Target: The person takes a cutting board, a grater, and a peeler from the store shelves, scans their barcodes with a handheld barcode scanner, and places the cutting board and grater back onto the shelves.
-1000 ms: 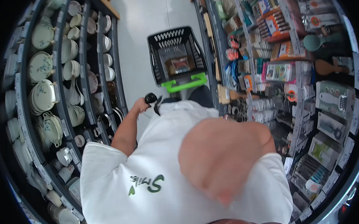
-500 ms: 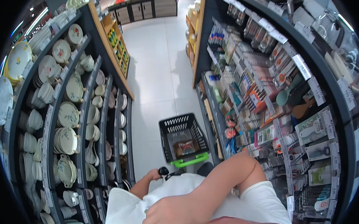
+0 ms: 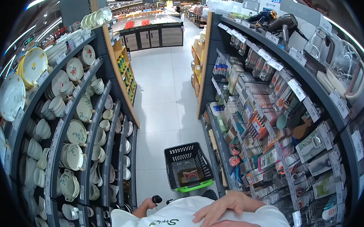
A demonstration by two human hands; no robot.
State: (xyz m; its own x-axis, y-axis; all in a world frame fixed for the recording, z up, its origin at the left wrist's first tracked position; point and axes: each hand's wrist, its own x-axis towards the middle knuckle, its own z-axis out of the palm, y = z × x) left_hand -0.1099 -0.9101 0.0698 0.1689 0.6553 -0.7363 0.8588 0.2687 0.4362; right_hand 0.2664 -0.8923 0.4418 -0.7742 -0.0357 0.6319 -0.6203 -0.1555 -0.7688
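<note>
My left hand (image 3: 145,205) is closed around a black handle with a rounded end (image 3: 156,199), low in front of my body beside the left shelves. Resting on the front of my white shirt (image 3: 174,217), my right hand (image 3: 220,207) lies flat with its fingers apart and nothing in it. Ahead of me is a black shopping basket (image 3: 176,153) with a bright green handle (image 3: 195,186). Inside the basket lies a brown package (image 3: 191,176) with a reddish label, its contents too small to make out.
Shelves on the left hold stacked plates (image 3: 75,132) and bowls. The right rack carries packaged kitchen utensils (image 3: 271,105), with a hair dryer (image 3: 286,25) on top. A tiled aisle (image 3: 155,114) runs between them toward a dark counter (image 3: 162,36).
My right hand has dropped from a curled pose near my face to lie flat on my shirt, uncovering its print. The view has tilted up; the left hand keeps its hold on the handle.
</note>
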